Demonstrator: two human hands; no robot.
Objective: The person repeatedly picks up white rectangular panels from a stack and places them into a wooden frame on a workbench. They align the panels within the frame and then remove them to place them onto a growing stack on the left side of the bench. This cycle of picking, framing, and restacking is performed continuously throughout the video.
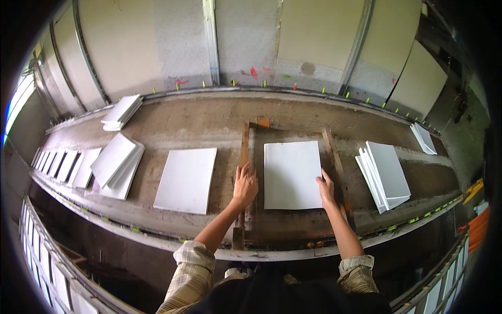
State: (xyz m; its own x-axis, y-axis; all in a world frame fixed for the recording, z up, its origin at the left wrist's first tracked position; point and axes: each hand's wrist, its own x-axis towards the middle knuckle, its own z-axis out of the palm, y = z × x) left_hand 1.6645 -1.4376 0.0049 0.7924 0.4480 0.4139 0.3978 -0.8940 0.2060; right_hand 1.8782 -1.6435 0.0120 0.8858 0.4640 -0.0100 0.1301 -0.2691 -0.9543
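Observation:
A white rectangular sheet (292,175) lies in front of me, inside an open wooden frame (244,144) on the long table. My left hand (244,186) has its fingers curled over the frame's left bar; the underside of the grip is hidden. At the sheet's right edge, my right hand (325,188) pinches it, thumb along the edge, close to the frame's right bar. Another white sheet (185,180) lies flat to the left of the frame. On the right rests a fanned stack of white sheets (387,170).
More white stacks (117,159) lie at the left, with one at the far left (123,111) and another at the far right (422,138). Yellow-green clips line the table's raised edges (219,90). Racks holding white sheets (52,272) flank me below. Tall panels stand behind.

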